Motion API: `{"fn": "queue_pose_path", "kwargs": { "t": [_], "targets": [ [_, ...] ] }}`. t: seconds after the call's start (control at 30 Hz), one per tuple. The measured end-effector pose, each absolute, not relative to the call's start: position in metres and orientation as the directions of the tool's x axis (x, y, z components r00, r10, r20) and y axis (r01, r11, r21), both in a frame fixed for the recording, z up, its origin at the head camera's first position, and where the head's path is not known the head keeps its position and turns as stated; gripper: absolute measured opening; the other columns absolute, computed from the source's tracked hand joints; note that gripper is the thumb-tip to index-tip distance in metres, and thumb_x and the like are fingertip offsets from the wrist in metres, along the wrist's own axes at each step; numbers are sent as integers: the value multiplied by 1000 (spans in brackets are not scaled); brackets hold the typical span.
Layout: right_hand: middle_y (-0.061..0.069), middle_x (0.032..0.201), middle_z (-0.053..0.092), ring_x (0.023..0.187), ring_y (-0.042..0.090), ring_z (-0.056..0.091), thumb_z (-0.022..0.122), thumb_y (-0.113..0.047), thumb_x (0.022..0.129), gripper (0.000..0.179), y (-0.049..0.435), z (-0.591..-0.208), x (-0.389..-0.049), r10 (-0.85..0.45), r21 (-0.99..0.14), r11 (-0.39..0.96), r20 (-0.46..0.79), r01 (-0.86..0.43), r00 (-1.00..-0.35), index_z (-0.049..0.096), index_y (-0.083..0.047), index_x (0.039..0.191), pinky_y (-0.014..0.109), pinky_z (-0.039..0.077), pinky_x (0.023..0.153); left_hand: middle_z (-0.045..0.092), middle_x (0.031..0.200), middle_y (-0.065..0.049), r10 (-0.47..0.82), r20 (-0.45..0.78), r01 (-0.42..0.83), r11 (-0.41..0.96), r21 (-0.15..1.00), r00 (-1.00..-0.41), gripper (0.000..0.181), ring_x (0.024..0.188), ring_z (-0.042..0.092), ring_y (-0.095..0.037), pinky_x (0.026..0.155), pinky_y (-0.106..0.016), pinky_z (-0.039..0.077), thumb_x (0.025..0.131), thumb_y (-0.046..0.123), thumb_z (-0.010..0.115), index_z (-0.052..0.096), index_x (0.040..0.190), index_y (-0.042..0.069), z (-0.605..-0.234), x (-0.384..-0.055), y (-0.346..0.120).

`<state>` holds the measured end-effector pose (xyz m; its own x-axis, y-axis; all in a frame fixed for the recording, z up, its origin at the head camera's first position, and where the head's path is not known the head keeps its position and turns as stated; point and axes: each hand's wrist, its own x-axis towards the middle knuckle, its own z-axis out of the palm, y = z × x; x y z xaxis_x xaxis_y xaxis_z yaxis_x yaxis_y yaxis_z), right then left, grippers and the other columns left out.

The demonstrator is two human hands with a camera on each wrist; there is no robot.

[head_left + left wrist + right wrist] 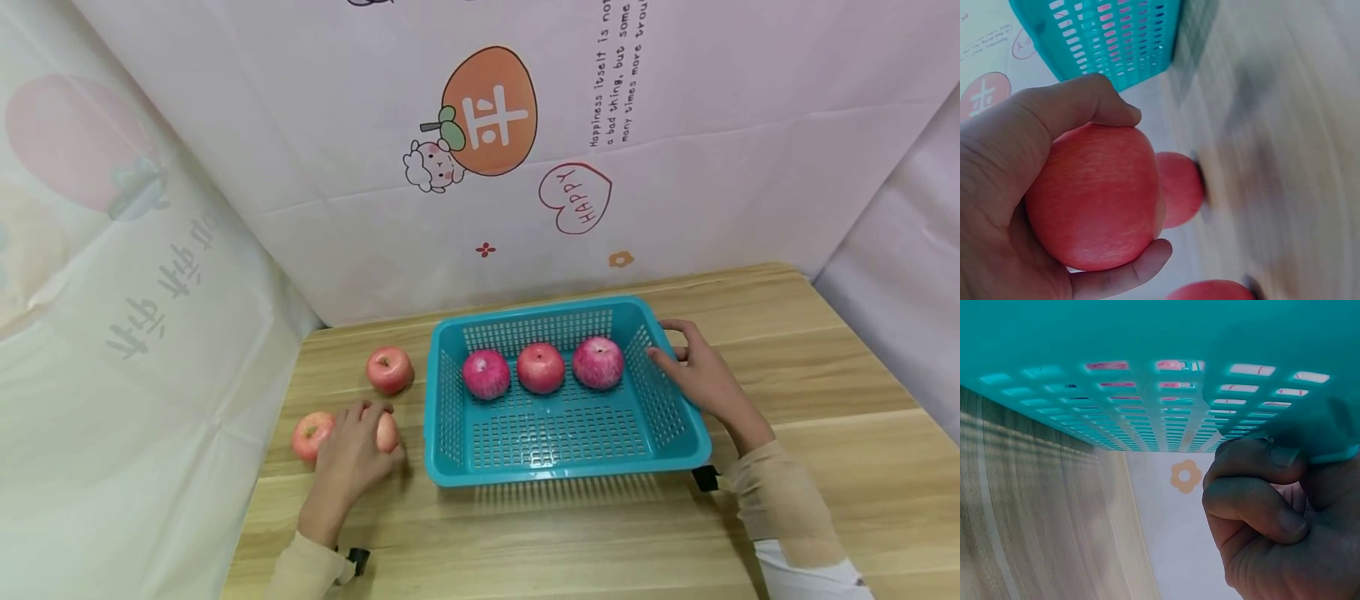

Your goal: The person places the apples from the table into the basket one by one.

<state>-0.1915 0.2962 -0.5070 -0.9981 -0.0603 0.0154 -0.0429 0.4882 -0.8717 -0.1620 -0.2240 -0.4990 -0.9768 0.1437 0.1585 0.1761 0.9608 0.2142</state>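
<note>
My left hand point(354, 454) grips a red apple point(1094, 197), thumb over one side and fingers curled round the other, left of the basket. Two more apples lie beside that hand: one point(390, 370) behind it and another point(311, 436) to its left, partly covered by the hand. With thumb over the right rim and fingers outside, my right hand point(701, 375) holds the turquoise plastic basket point(555, 481). Along the back of the basket sit a dark pink fruit point(486, 374), a red apple point(540, 368) and a larger streaked pink fruit point(598, 363).
The basket stands on a wood-grain table point(570, 550). A white printed cloth point(360, 225) hangs behind the table, and another pale cloth point(172, 417) borders its left side.
</note>
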Motion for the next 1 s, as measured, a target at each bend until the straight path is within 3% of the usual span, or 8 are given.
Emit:
{"fn": "queue_pose_path", "kwargs": {
  "t": [0.27, 0.67, 1.0],
  "targets": [
    [37, 108, 72, 76, 30, 78, 56, -34, 111, 70, 296, -506, -192, -61, -871, 489, 17, -45, -998, 22, -3, 164, 39, 65, 60, 67, 132, -12, 118, 209, 163, 963, 215, -971, 56, 121, 64, -40, 72, -61, 59, 74, 32, 81, 70, 127, 17, -484, -159, -216],
    [37, 111, 72, 77, 29, 78, 55, -36, 112, 70, 296, -507, -192, -61, -872, 487, 8, -37, -998, 22, -4, 165, 39, 65, 60, 66, 121, -13, 122, 276, 184, 960, 213, -953, 56, 107, 66, -37, 56, -50, 57, 74, 34, 79, 69, 126, 17, -473, -158, -209],
    [37, 108, 72, 76, 28, 78, 54, -36, 112, 70, 296, -507, -192, -61, -871, 489, 14, -42, -998, 22, -3, 164, 38, 65, 60, 67, 114, -15, 143, 314, 210, 959, 191, -938, 52, 97, 65, -39, 47, -40, 47, 72, 33, 78, 69, 121, 17, -464, -158, -201]
  ]
}}
